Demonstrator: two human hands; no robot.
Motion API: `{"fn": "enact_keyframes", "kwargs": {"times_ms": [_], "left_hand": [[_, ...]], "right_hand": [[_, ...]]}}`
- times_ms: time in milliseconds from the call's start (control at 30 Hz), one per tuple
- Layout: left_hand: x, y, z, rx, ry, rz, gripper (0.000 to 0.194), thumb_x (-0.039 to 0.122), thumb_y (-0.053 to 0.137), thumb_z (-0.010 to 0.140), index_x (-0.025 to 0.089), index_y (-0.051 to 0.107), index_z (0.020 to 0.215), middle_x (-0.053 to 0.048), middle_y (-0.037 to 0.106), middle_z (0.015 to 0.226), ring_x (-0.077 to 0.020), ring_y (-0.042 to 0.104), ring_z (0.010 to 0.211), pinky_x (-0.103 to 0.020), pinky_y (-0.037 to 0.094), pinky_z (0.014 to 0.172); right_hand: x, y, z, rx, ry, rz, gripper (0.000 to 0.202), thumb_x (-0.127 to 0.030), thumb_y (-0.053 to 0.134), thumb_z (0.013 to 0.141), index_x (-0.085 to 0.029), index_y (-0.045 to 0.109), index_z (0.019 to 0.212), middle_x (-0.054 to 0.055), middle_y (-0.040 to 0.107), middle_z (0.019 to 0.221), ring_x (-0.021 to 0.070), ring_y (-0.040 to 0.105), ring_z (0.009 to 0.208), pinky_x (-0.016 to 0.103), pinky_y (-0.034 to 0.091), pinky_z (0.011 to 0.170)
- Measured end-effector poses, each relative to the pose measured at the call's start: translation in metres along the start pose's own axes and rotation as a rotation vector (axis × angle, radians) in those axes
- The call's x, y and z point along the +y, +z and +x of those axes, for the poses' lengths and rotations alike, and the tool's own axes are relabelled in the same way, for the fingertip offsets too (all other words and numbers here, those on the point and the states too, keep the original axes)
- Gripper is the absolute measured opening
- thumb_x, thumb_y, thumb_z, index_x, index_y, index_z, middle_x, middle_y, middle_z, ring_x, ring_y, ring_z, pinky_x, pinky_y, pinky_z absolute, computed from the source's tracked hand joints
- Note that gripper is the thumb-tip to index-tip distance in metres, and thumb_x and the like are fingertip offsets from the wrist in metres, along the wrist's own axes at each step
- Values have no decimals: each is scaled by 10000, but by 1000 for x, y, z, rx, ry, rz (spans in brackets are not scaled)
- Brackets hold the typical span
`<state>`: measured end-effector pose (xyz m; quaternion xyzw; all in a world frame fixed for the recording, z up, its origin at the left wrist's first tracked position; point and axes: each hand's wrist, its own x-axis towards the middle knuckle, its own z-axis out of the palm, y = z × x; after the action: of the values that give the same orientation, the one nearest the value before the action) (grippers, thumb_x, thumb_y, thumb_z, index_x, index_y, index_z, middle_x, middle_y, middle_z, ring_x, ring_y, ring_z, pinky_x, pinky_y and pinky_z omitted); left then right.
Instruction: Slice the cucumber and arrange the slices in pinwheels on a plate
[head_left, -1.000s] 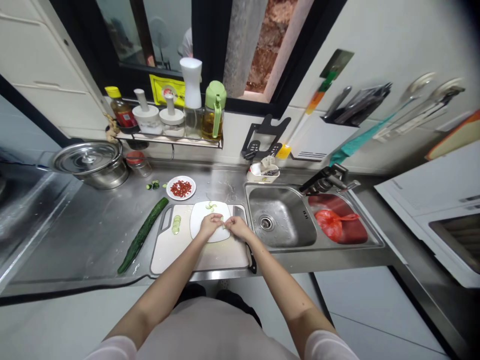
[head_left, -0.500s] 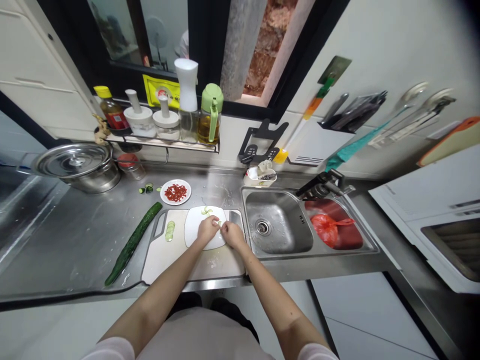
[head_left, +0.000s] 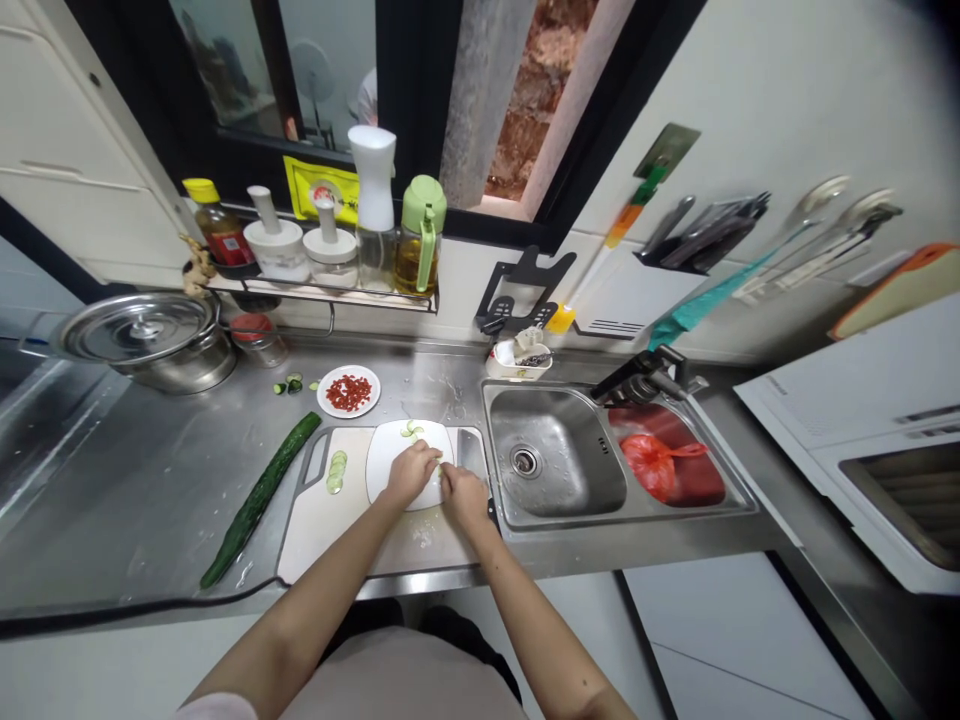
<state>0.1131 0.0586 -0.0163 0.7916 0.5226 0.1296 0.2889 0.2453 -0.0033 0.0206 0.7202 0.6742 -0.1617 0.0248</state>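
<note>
Over the right half of a white square plate, my left hand and my right hand are close together with fingers pinched. A small pale green cucumber slice shows between their fingertips, mostly hidden by them. A few cucumber slices lie curved at the plate's far edge. The plate rests on a pale cutting board, where a row of overlapping cucumber rounds lies to the left. A knife lies along the board's right side, partly covered by my right hand.
A long cucumber lies left of the board. Behind are a dish of red bits, cucumber ends and a lidded pot. The sink is at right, with a red bag in its second basin. A bottle shelf hangs above.
Both hands have shifted slightly toward me over the plate, still pinched together around the slice. The whole view has tilted a little; the other things stay where they were.
</note>
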Motion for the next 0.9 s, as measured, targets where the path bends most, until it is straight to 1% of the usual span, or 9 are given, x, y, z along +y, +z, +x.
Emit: {"fn": "enact_keyframes", "kwargs": {"times_ms": [100, 267, 433, 567, 667, 900], "left_hand": [[1, 1, 2, 3, -17, 5, 287, 287, 470, 928, 266, 691, 1110, -55, 624, 1029, -179, 607, 924, -262, 439, 775], [4, 0, 2, 5, -60, -15, 271, 278, 504, 912, 267, 694, 1104, -49, 629, 1059, -177, 605, 949, -255, 439, 789], [4, 0, 4, 16, -87, -59, 253, 277, 525, 898, 264, 700, 1081, -44, 638, 1074, -170, 607, 929, -255, 440, 791], [4, 1, 4, 42, -97, -101, 245, 269, 537, 893, 255, 686, 1086, -37, 651, 1046, -164, 606, 929, -251, 436, 797], [4, 2, 4, 56, -102, -83, 250, 266, 507, 910, 251, 682, 1089, -38, 651, 1045, -167, 605, 941, -254, 431, 797], [6, 1, 5, 34, -112, -33, 256, 276, 482, 925, 261, 688, 1076, -44, 642, 1065, -172, 598, 972, -249, 426, 799]], "right_hand": [[-3, 2, 2, -3, 11, -18, 323, -301, 354, 981, -243, 614, 1163, 90, 685, 974, 181, 626, 853, 245, 333, 659], [-4, 6, 4, -7, 16, -40, 341, -301, 345, 986, -245, 609, 1193, 96, 688, 955, 190, 636, 847, 246, 347, 659], [-2, 4, 6, -26, 15, -36, 336, -298, 353, 982, -248, 586, 1219, 101, 687, 971, 190, 638, 842, 248, 354, 656], [-5, 3, 7, 6, 26, -18, 316, -312, 356, 987, -241, 575, 1204, 89, 688, 970, 183, 641, 847, 242, 356, 670], [-8, 4, 8, 9, 54, -22, 303, -321, 351, 991, -247, 574, 1183, 85, 691, 958, 186, 643, 845, 247, 364, 675], [-11, 10, 12, 6, 86, -60, 307, -335, 347, 996, -231, 590, 1154, 97, 695, 937, 183, 652, 820, 242, 360, 639]]}}
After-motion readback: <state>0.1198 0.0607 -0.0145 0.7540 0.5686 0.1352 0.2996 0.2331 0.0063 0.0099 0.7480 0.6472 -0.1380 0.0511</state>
